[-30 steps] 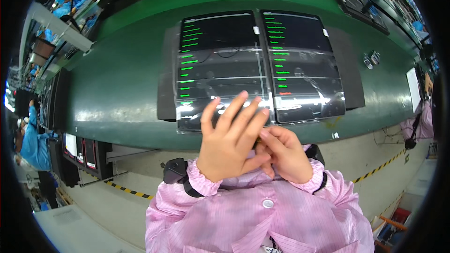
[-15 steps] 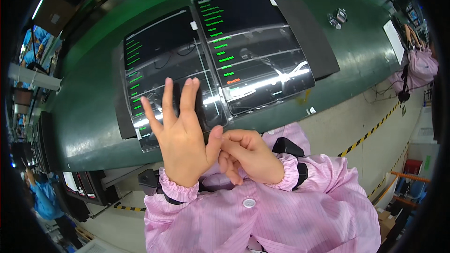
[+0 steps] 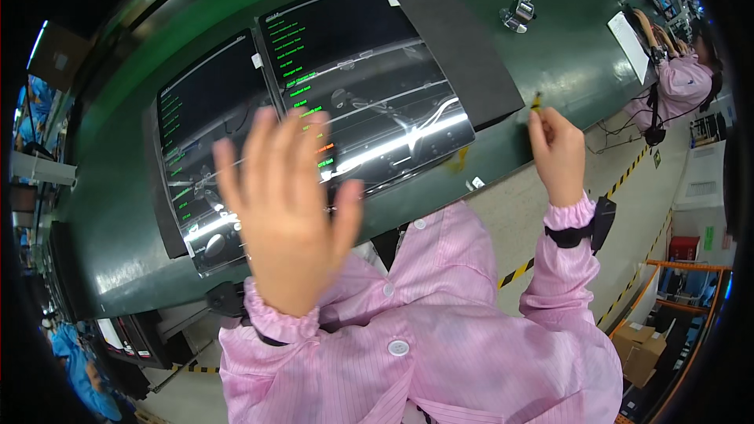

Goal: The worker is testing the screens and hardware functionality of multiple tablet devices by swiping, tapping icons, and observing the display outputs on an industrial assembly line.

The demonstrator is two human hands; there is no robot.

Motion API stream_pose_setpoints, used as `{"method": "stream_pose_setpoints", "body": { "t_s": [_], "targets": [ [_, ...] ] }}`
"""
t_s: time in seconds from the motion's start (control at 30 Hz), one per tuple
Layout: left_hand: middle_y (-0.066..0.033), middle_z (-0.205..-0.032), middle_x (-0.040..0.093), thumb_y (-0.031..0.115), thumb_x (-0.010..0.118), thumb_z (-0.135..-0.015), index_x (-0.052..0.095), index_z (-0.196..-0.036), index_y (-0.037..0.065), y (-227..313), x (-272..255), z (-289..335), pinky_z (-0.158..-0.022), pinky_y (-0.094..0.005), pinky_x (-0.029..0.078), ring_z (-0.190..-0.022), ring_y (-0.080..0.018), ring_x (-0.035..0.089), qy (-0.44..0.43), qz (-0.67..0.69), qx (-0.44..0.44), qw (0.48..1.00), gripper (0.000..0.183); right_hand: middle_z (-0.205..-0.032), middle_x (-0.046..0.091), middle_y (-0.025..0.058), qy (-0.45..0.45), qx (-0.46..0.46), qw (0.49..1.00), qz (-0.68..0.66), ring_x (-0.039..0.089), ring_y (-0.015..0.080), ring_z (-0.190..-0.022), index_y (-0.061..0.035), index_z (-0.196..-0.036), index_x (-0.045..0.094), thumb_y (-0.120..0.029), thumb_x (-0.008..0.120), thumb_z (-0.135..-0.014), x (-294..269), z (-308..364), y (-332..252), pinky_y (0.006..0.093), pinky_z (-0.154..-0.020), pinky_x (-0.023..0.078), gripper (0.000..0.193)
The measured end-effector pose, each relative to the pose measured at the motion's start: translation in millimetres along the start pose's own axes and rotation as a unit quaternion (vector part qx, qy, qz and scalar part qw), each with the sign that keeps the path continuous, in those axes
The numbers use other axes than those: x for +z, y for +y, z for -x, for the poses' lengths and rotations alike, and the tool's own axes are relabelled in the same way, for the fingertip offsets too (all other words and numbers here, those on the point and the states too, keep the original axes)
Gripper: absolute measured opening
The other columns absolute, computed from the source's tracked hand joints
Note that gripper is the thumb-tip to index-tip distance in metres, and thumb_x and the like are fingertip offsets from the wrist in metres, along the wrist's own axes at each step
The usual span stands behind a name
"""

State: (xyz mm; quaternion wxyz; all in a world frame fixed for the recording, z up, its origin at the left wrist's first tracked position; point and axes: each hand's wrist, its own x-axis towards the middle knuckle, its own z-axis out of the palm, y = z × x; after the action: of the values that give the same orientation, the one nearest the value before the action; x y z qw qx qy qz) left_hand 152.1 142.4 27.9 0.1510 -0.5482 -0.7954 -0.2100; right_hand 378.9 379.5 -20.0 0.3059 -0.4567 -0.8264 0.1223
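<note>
Two large tablets lie side by side, the left tablet [image 3: 208,78] and the right tablet [image 3: 345,20], both with lit black screens showing lists of green lines. My left hand [image 3: 287,204], blurred by motion, hovers over their near part with fingers spread and holds nothing; it hides part of both screens. Off to the right, above the table's near edge, my right hand [image 3: 561,153] is closed in a pinch. A small yellow and dark piece [image 3: 536,100] sticks up from its fingertips; its kind is too small to make out.
Dark pads [image 3: 463,55] lie under the tablets on the green table [image 3: 569,55]. A small shiny metal device [image 3: 518,14] stands at the far right, near a white board [image 3: 628,47]. A person in pink [image 3: 679,86] is beyond the right end. Cardboard boxes [image 3: 635,349] stand lower right.
My right hand has moved from beside my left hand out to the right and now pinches a small piece. My left hand has lifted, fingers still spread. The view has shifted.
</note>
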Motion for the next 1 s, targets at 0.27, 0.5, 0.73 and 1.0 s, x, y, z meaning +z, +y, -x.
{"method": "stream_pose_setpoints", "body": {
  "t_s": [0.27, 0.5, 0.73, 1.0],
  "targets": [
    [-0.0190, -0.146, 0.047, 0.015, 0.071, -0.083, 0.050, -0.137, -0.004, 50.0, 59.7, -24.6, -0.115, -0.0468, 0.034, -0.139, -0.0335, 0.043, -0.058, 0.097, 0.139, 0.984, 0.061, -0.078, 0.067, 0.0015, -0.136, 0.096, 0.913, -0.372, 0.057, 0.0046, -0.065, 0.0024, -0.094, 0.070, -0.010, 0.070, -0.092, 12.9, 39.2, -50.5, 0.0206, -0.055, 0.042, 0.013],
    [-0.0188, -0.144, 0.050, 0.011, 0.068, -0.083, 0.049, -0.138, -0.004, 54.6, 68.0, -29.9, -0.115, -0.0442, 0.035, -0.137, -0.0320, 0.046, -0.076, 0.105, 0.107, 0.986, 0.060, -0.072, 0.066, 0.0010, -0.264, 0.226, 0.790, -0.505, 0.057, 0.0028, -0.063, 0.0041, -0.094, 0.071, -0.010, 0.067, -0.095, 10.4, 35.9, -62.6, 0.0169, -0.055, 0.042, 0.014],
    [-0.0184, -0.142, 0.053, 0.013, 0.067, -0.082, 0.051, -0.137, -0.003, 58.4, 64.9, -33.4, -0.113, -0.0456, 0.037, -0.135, -0.0321, 0.049, -0.083, 0.117, 0.091, 0.985, 0.059, -0.076, 0.066, 0.0006, -0.235, 0.201, 0.833, -0.459, 0.059, 0.0037, -0.067, 0.0048, -0.097, 0.069, -0.005, 0.066, -0.094, 6.8, 37.7, -56.6, 0.0177, -0.058, 0.046, 0.010],
    [-0.0188, -0.137, 0.058, 0.009, 0.067, -0.078, 0.059, -0.129, -0.003, 62.8, 65.5, -33.6, -0.109, -0.0462, 0.041, -0.130, -0.0334, 0.054, -0.047, 0.141, 0.063, 0.987, 0.052, -0.079, 0.064, 0.0027, -0.179, -0.027, 0.896, -0.406, 0.053, 0.0034, -0.062, -0.0026, -0.128, 0.066, 0.008, 0.074, -0.079, 27.0, 25.3, -39.5, 0.0186, -0.053, 0.043, 0.050]
  ]
}}
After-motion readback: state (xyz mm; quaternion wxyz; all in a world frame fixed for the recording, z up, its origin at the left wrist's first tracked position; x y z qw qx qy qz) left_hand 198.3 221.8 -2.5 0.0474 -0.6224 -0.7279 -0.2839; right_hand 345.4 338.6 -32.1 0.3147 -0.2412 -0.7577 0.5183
